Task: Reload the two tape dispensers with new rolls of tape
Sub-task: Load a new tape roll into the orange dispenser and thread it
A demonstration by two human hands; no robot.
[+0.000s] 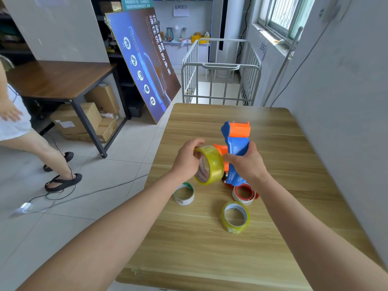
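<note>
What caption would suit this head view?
Left hand holds a yellow tape roll beside the blue-and-orange tape dispenser gripped by the right hand, above a wooden table.

Your left arm [126, 223] and right arm [304, 223] reach forward, hands close together. Your left hand [185, 162] grips the tape roll [212, 164]; your right hand [245, 164] grips the dispenser [237, 141].
</note>
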